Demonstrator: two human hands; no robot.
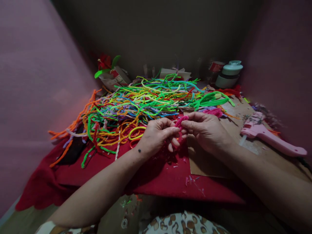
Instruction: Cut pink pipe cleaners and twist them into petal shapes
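Observation:
Between my two hands is a bright pink piece of fuzzy pipe cleaner point(180, 121), bent into a small petal-like shape. My left hand point(159, 132) pinches its lower left end with thumb and forefinger. On its right side, the thumb and fingers of my right hand point(204, 130) close on it too. Just behind the left hand lie scissors with yellow and orange handles point(135, 134), partly hidden by that hand. More pink pipe cleaner point(215, 112) rests on the board past my right hand.
A tangled heap of coloured pipe cleaners point(146, 100) covers the back of the red cloth point(156, 175). At right, a pink glue gun point(273, 135) lies on a brown board point(207, 164). Behind stand a mint-green lidded container point(229, 74) and a red flower point(104, 61).

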